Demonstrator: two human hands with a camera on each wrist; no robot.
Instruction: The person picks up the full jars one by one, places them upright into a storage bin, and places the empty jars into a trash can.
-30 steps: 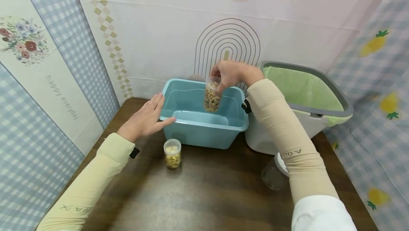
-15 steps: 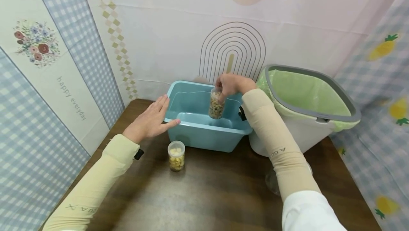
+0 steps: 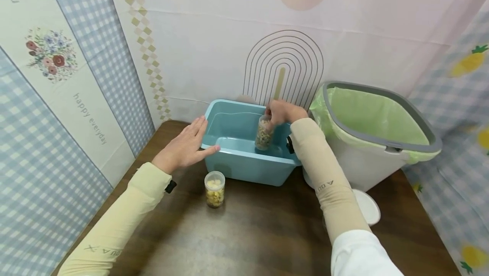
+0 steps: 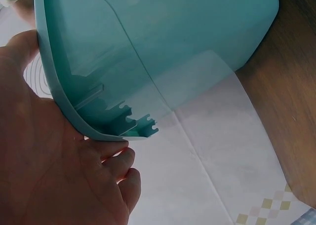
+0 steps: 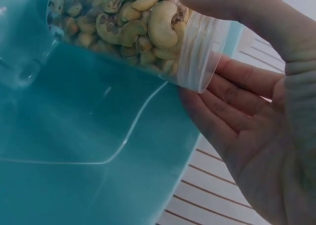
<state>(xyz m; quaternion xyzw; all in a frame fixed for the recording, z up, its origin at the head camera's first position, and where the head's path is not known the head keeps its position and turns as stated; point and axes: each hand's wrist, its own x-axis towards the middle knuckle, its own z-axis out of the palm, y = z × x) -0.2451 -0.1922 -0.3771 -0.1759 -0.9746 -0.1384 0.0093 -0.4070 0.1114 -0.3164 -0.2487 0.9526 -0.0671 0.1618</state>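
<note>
My right hand [image 3: 282,112] grips a clear jar of cashews [image 3: 264,133] by its upper end, between thumb and fingers. The jar is lowered inside the blue basin [image 3: 248,155], towards its right side, and tilts slightly. In the right wrist view the cashews [image 5: 143,25] show through the jar's wall. My left hand [image 3: 183,144] lies at the basin's left end with fingers extended and thumb over the front rim. The left wrist view has this hand right at the rim's corner [image 4: 74,121]. A second clear jar with yellow pieces [image 3: 214,191] stands on the table before the basin.
A grey-rimmed white bin [image 3: 355,161] with a green liner stands right of the basin. Beneath my right forearm, a white lid [image 3: 366,208] shows on the brown table [image 3: 244,233]. Patterned cloth [image 3: 206,55] hangs behind and on both sides.
My right hand has lowered the jar of cashews deeper into the basin. My left hand stays at the basin's left end. The head view has shifted slightly.
</note>
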